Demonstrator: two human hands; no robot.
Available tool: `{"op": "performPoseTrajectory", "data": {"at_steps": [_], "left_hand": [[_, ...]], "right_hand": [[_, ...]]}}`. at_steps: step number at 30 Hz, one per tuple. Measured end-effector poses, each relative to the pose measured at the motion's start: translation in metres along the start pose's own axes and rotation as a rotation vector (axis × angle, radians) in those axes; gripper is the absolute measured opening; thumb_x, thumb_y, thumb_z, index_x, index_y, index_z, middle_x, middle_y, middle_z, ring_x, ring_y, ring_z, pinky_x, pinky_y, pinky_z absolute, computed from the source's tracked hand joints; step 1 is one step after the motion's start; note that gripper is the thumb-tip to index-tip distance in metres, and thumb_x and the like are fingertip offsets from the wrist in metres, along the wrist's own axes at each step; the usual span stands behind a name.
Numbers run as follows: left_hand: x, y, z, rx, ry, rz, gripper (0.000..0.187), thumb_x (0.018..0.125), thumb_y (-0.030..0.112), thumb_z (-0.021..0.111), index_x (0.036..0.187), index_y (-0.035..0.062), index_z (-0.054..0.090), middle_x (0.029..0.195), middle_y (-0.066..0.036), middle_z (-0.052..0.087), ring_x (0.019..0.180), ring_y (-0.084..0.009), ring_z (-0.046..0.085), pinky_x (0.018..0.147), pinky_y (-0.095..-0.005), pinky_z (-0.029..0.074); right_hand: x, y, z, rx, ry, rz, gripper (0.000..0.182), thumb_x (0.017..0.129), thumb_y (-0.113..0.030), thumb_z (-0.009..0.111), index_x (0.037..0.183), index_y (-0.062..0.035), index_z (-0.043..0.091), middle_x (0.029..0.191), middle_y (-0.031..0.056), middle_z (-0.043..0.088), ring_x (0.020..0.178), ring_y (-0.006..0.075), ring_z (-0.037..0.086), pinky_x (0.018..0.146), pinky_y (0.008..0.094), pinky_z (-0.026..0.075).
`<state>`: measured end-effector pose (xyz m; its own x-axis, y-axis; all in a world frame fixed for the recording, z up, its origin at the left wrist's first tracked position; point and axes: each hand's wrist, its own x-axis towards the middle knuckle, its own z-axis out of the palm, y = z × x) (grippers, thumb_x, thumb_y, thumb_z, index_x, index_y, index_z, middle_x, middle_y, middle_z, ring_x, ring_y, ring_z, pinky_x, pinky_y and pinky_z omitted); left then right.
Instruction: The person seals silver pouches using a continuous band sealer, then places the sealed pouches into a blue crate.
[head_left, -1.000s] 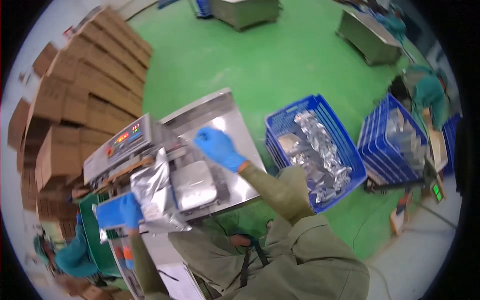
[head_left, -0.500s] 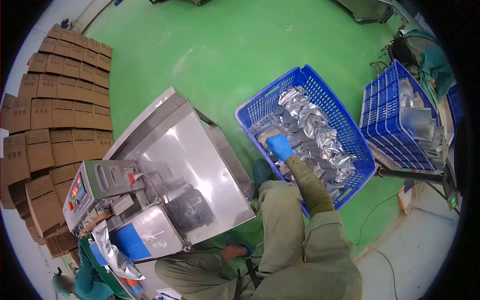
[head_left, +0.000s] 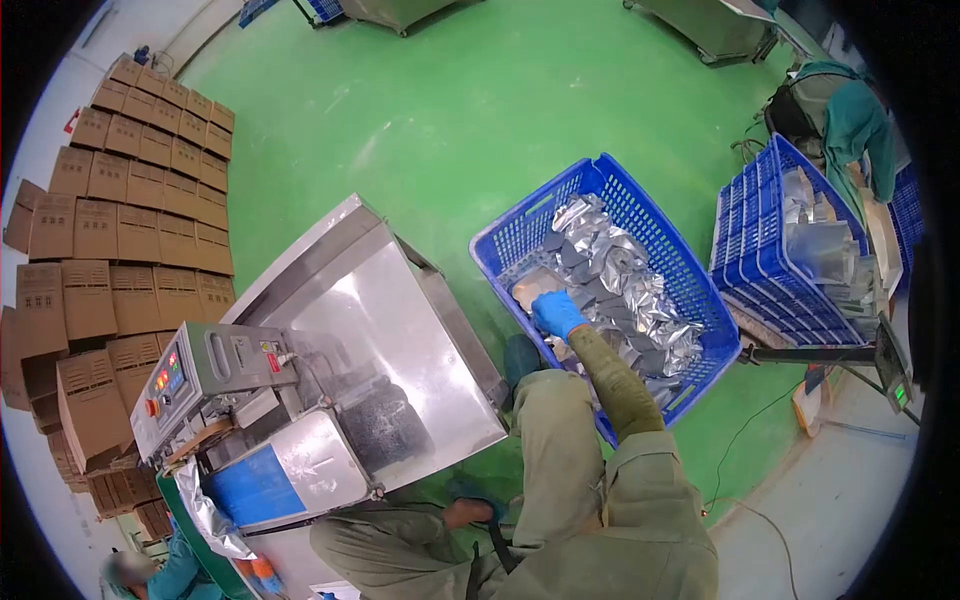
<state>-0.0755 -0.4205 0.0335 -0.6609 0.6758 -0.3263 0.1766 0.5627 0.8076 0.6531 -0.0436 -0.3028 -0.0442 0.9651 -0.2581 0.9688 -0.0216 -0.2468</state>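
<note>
My right hand, in a blue glove, reaches into the large blue basket on the floor. Its fingers are closed on the edge of a clear packet with pale contents, at the basket's left side. Beside and below the hand lie crumpled silver pouches and dark grey flat pieces. My left hand is out of view.
A steel machine with a chute stands at left, by stacked cartons. A co-worker in teal is at lower left, near an orange-and-blue glove. Another blue basket with pouches and a metal arm are at right.
The view has shifted, so most surroundings appear lower. My right hand stays at the packet inside the basket's left side, and more of the packet lies flat in sight.
</note>
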Motion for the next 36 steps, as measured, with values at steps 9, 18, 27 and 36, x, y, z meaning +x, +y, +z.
{"op": "performPoseTrajectory", "data": {"at_steps": [9,18,27,36], "left_hand": [[0.002,-0.002,-0.002,0.412,-0.052,0.005,0.038,0.098,0.025,0.048,0.133,0.0105,0.051,0.121,-0.011,0.059,0.106,-0.0271,0.055,0.070,-0.0370,0.055],[-0.015,0.036,0.020,1.361,-0.032,0.534,0.031,0.096,0.025,0.056,0.121,0.0062,0.060,0.118,-0.016,0.060,0.112,-0.0306,0.052,0.098,-0.0430,0.043],[-0.030,0.051,0.055,0.881,-0.017,0.293,0.033,0.103,0.027,0.051,0.116,-0.0005,0.063,0.106,-0.017,0.065,0.096,-0.0300,0.060,0.083,-0.0345,0.051],[-0.062,0.086,0.155,0.599,0.196,0.764,0.031,0.097,0.019,0.056,0.117,-0.0035,0.058,0.119,-0.020,0.058,0.112,-0.0321,0.055,0.099,-0.0384,0.044]], "right_hand": [[-0.006,-0.032,-0.034,0.634,0.221,0.205,0.030,0.089,-0.033,0.059,0.098,-0.0079,0.071,0.096,0.0191,0.070,0.091,0.0401,0.066,0.081,0.0490,0.052],[0.012,-0.011,-0.013,0.420,0.096,0.183,0.039,0.087,-0.042,0.060,0.106,-0.0086,0.068,0.100,0.0204,0.069,0.090,0.0412,0.067,0.081,0.0511,0.050],[0.054,-0.034,-0.002,0.562,0.181,0.508,0.047,0.087,-0.044,0.057,0.091,0.0006,0.073,0.095,0.0302,0.067,0.089,0.0454,0.066,0.081,0.0514,0.050],[-0.016,-0.066,-0.173,0.513,0.439,0.185,0.035,0.088,-0.029,0.055,0.078,-0.0003,0.072,0.080,0.0269,0.067,0.075,0.0436,0.065,0.073,0.0511,0.050]]}}
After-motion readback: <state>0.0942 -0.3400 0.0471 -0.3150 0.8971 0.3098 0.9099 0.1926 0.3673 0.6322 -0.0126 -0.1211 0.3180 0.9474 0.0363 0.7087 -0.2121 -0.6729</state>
